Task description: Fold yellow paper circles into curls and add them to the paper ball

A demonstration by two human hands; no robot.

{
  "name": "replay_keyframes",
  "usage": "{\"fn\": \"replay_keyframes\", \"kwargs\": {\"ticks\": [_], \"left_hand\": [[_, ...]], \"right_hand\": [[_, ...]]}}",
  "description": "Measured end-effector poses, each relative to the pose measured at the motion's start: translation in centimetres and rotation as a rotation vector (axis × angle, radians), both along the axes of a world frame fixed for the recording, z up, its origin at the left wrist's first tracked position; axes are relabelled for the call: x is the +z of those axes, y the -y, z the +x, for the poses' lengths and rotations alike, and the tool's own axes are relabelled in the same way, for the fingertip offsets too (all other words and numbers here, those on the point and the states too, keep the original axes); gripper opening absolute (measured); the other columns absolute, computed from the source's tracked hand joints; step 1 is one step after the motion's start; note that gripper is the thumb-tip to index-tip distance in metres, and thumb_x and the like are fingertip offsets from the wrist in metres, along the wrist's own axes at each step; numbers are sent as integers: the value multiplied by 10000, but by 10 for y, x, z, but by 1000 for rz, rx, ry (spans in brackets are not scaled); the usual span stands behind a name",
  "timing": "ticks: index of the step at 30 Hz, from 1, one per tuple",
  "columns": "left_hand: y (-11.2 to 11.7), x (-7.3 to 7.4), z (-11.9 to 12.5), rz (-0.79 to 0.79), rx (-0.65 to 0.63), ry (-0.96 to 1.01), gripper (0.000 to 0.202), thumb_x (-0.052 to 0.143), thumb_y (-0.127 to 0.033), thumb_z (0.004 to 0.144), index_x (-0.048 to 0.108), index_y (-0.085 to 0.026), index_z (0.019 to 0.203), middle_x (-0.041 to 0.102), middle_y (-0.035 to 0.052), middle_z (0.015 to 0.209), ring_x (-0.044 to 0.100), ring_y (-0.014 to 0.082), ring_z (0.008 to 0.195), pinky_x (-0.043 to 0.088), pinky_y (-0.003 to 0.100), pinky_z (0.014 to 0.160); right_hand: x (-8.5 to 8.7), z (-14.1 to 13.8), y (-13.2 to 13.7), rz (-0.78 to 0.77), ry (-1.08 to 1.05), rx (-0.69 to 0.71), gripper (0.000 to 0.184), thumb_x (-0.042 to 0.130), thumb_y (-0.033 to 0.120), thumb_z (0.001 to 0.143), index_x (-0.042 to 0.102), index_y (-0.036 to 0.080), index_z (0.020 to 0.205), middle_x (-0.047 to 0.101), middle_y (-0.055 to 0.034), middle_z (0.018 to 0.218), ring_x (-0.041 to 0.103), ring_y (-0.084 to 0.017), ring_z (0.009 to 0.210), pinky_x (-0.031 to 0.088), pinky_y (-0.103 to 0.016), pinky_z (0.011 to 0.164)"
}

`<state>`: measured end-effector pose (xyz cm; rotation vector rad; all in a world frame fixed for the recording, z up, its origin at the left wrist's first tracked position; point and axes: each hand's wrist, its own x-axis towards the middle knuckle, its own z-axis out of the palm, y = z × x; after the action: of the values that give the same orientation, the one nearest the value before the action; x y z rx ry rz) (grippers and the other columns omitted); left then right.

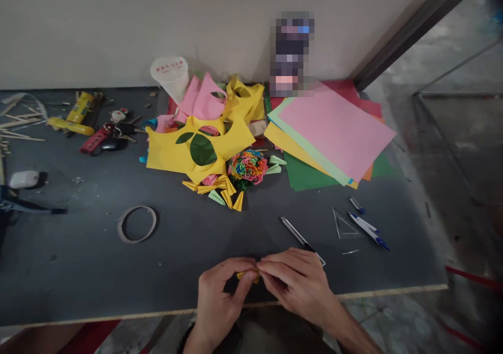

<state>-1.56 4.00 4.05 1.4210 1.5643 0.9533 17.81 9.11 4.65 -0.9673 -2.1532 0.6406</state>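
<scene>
My left hand (220,291) and my right hand (293,280) meet at the near edge of the dark table (86,270). Both pinch a small folded piece of yellow paper (247,275) between their fingertips; most of it is hidden by the fingers. Further back lie several folded yellow and green paper wedges (223,190) beside a ball of rolled multicoloured paper (248,167). Behind them are yellow sheets with round holes cut out (173,152).
A stack of coloured sheets, pink on top (334,128), lies at the right. A craft knife (301,237), a clear set square (343,224) and a compass (367,228) sit near my right hand. A tape ring (137,224), keys (112,132), a plastic cup (171,76) and glue (78,110) are to the left.
</scene>
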Motion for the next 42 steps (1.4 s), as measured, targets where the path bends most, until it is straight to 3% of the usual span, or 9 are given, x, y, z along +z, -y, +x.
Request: {"fn": "replay_keyframes", "kwargs": {"ticks": [13, 16, 18, 23, 27, 33, 38, 42], "left_hand": [[9, -6, 1, 260, -19, -153, 183, 675, -115, 949, 762, -271, 991, 875, 1, 941, 844, 167, 886, 668, 243, 847], [8, -5, 0, 257, -9, -171, 160, 676, -120, 943, 750, -261, 966, 868, 18, 919, 841, 176, 854, 673, 256, 809], [7, -4, -1, 248, -13, -171, 153, 673, -128, 944, 747, -261, 963, 864, 22, 908, 838, 180, 836, 675, 262, 789], [7, -6, 1, 229, 25, -131, 161, 685, -142, 937, 763, -281, 963, 870, 12, 920, 843, 180, 845, 673, 258, 795], [5, -6, 2, 118, 68, -24, 113, 716, -214, 937, 788, -301, 938, 883, -8, 932, 851, 184, 854, 674, 256, 795], [1, -6, 1, -3, 38, 124, 118, 723, -249, 942, 820, -289, 889, 902, -6, 925, 863, 188, 840, 672, 240, 785], [4, -6, 2, 55, 17, 115, 105, 740, -218, 930, 818, -284, 902, 898, -4, 944, 858, 176, 861, 662, 227, 801], [4, -6, 3, 123, 7, 98, 108, 747, -177, 921, 805, -265, 894, 893, 3, 928, 855, 170, 865, 660, 221, 809]], "right_hand": [[3, 1, -2, -61, -86, 35, 166, 694, 103, 992, 731, 241, 1078, 838, 7, 912, 765, -119, 718, 552, -258, 696], [2, 2, -2, -122, -74, 32, 61, 714, 218, 1027, 742, 241, 1076, 838, 11, 928, 771, -120, 740, 541, -263, 705], [1, 3, -1, -121, -33, 15, 84, 711, 282, 1040, 746, 240, 1104, 840, 7, 954, 777, -127, 763, 534, -274, 725], [0, 2, 6, -26, 24, -6, 74, 688, 176, 1034, 733, 222, 1069, 825, 27, 901, 749, -114, 711, 495, -278, 725], [2, 0, 7, 38, 33, -16, 104, 696, 137, 1013, 725, 198, 1092, 825, 9, 903, 756, -124, 731, 495, -282, 741], [3, -3, 1, -47, -49, -22, 94, 724, 131, 969, 724, 218, 1004, 804, 23, 844, 716, -114, 651, 486, -278, 659], [3, -2, -1, -181, -138, -29, 112, 743, 131, 933, 725, 241, 950, 794, 38, 819, 717, -105, 642, 503, -256, 660], [3, -1, -2, -153, -148, -8, 142, 748, 109, 907, 710, 243, 938, 800, 44, 816, 720, -99, 633, 491, -253, 645]]}}
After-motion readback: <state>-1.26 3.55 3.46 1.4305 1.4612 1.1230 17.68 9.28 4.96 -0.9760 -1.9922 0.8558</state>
